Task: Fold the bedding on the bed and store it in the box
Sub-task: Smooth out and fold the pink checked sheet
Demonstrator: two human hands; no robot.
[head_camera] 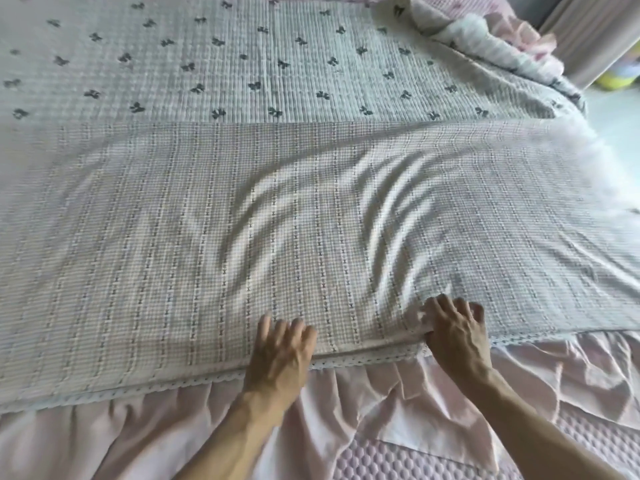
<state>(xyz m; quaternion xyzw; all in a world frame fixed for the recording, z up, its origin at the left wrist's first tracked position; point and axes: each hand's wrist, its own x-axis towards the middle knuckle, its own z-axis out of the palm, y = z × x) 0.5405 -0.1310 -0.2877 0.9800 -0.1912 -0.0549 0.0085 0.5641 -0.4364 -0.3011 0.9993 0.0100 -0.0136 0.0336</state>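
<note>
Bedding [311, 209], a checked quilt with pale vertical stripes, lies spread across the near half of the bed, covering it from the left edge of the view to the right. Its near hem, trimmed with a white lace border [194, 381], runs along the near edge of the mattress. Curved creases fan out through the cloth from the near right toward the middle.

Left hand [282, 351] rests palm down on the near hem, fingers spread and nearly straight, pressing the cloth flat. Right hand [457, 332] lies just to the right of it, also at the near hem; its fingers are curled over a raised bunch of the cloth, and the thumb tucks under the edge, so the hand grips the quilt. The two hands are near each other but apart.

Beyond the far edge of the quilt lies a second layer, a ribbed cover with dark bow prints [242, 64], which reaches the far side of the bed. A crumpled pink and white blanket [491, 32] is heaped at the far right corner. Below the lace border hangs a pink ruffled bed skirt [381, 403]. A quilted pink mat [398, 462] lies at the near right, below the skirt.
</note>
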